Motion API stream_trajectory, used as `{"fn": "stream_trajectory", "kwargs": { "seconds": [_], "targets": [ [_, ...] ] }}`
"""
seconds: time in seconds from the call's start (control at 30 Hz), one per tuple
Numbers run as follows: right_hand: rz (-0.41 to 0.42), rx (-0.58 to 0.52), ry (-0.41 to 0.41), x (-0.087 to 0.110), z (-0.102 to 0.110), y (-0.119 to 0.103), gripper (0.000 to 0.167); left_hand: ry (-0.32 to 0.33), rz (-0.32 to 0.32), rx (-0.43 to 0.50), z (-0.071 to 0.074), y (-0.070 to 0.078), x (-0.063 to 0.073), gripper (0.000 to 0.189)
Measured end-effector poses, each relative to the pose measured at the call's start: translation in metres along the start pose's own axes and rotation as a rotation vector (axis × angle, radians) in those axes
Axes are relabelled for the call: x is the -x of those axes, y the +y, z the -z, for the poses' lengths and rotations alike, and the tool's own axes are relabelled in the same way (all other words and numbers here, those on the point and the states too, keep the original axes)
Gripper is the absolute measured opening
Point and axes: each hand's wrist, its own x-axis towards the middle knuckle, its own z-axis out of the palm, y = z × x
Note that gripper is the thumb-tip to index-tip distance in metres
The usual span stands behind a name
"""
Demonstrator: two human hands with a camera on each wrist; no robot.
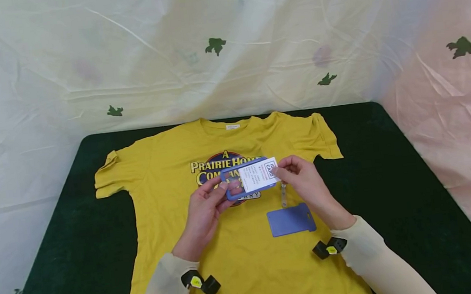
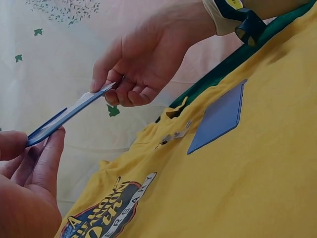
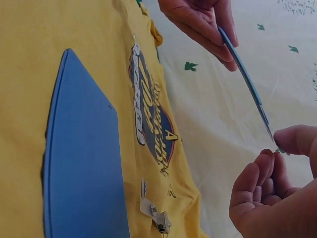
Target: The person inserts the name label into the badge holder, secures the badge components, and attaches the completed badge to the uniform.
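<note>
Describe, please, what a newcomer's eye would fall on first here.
Probably the bright yellow T-shirt spread over the dark green table. Above its chest print, the left hand holds a blue frame and the right hand pinches a white card. A blue panel lies on the T-shirt.

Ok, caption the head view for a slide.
Left grip holds the frame, right grip pinches the card, above a yellow shirt.

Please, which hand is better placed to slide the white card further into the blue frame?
Probably the right hand: it pinches the white card at the end that sticks out of the blue frame. The left hand grips the frame's opposite end, so it seems better placed for steadying.
</note>
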Motion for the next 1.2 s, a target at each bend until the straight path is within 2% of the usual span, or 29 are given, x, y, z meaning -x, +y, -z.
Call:
{"fn": "stream_trajectory", "kwargs": {
  "seconds": [0.27, 0.83, 1.2],
  "targets": [
    [0.005, -0.009, -0.034, -0.001, -0.003, 0.001, 0.035, 0.027, 0.012, 0.001, -0.001, 0.0, 0.001, 0.041],
    [0.003, -0.002, -0.059, -0.002, -0.008, 0.002, 0.035, 0.016, 0.022, -0.037, -0.003, -0.001, 0.002, 0.04],
    [-0.008, -0.022, -0.062, -0.002, -0.012, 0.002, 0.036, 0.025, -0.024, -0.03, -0.01, -0.007, 0.002, 0.036]
  ]
}}
